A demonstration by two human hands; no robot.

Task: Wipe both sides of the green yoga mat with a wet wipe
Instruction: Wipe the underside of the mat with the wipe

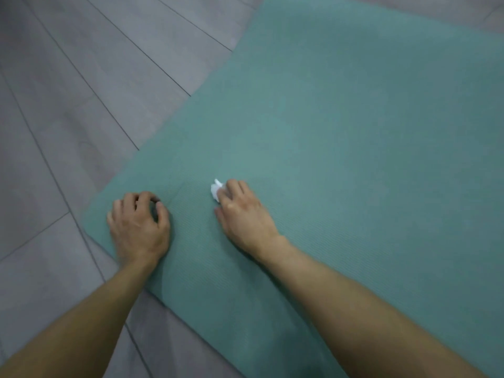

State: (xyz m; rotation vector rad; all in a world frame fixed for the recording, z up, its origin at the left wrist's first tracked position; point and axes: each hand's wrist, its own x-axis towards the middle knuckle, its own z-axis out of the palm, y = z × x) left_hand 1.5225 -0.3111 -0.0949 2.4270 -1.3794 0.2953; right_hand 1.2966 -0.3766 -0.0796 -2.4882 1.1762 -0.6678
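Observation:
The green yoga mat lies flat on the floor and fills the right and middle of the head view. My right hand presses a small crumpled white wet wipe onto the mat near its front left part; only a bit of the wipe shows past my fingertips. My left hand rests on the mat close to its near left corner, fingers curled, with nothing in it.
Grey plank flooring with dark seams surrounds the mat on the left, front and far right corner. The mat's left edge runs diagonally from the upper middle down to the corner by my left hand.

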